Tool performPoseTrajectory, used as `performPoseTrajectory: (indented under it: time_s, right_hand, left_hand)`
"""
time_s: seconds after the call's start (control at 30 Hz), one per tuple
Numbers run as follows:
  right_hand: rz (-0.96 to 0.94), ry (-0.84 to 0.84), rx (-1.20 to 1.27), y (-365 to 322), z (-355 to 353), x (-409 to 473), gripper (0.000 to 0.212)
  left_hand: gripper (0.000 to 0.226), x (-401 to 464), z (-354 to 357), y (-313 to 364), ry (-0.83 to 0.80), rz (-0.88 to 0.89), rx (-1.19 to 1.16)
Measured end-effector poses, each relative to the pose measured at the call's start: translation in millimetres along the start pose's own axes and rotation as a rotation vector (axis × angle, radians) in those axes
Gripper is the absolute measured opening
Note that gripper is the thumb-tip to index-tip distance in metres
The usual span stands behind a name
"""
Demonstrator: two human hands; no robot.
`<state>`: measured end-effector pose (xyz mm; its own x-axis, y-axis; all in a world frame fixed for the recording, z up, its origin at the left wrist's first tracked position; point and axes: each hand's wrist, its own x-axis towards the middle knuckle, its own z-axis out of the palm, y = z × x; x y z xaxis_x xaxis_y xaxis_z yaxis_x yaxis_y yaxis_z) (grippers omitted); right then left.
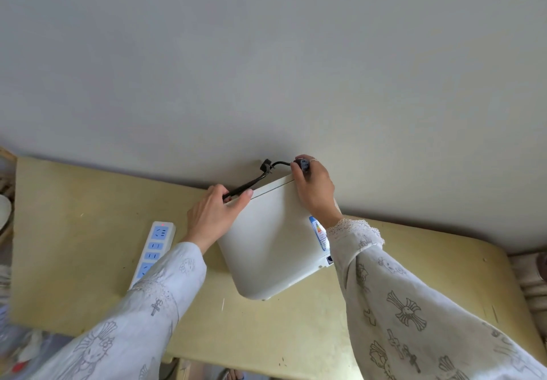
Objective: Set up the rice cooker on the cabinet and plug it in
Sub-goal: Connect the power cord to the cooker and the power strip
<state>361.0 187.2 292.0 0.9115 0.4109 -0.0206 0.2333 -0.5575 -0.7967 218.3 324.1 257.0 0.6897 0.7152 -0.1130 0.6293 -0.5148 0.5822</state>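
Patterned sleeves reach to the white rice cooker, already on the yellow cabinet. The right hand pinches the cord's appliance plug behind it; the left hand grips the black cord. Plugging into the power strip looks undone

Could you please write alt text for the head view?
A white boxy rice cooker sits on a pale yellow cabinet top; the left hand and right hand hold its black power cord, beside a white-and-blue power strip.
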Motion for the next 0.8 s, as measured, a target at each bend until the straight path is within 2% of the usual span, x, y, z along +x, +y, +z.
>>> performPoseTrajectory:
  time_s: [0.17, 0.33, 0.5, 0.6, 0.67, 0.8]
  right_hand:
    - [-0.031, -0.091, -0.189, -5.2, 3.9, 8.2, 0.032]
    - [0.055, -0.072, -0.24, 4.3, 2.5, 6.8, 0.036]
    - [0.168, -0.076, -0.08, 20.6, -8.7, 8.1, 0.03]
    - [0.192, -0.087, 0.059, 18.8, -7.6, 7.9, 0.026]
    - [0.199, -0.065, 0.237, 15.8, -9.1, 7.5, 0.022]
    - [0.218, -0.025, 0.525, 4.4, -12.2, 2.1, 0.01]
  left_hand:
    - [0.058, 12.4, -12.0, -1.9, -0.144, -0.085, -0.043]
    - [0.069, 27.1, -9.2, 9.7, -0.161, -0.105, -0.12]
    - [0.073, 30.9, 6.0, 20.7, -0.154, -0.102, -0.119]
    - [0.055, 33.9, 9.3, 14.8, -0.117, -0.109, -0.186]
    - [0.04, 35.3, 7.2, 9.1, -0.059, -0.086, -0.25]
    - [0.035, 33.5, -8.6, 1.1, 0.147, -0.03, -0.41]
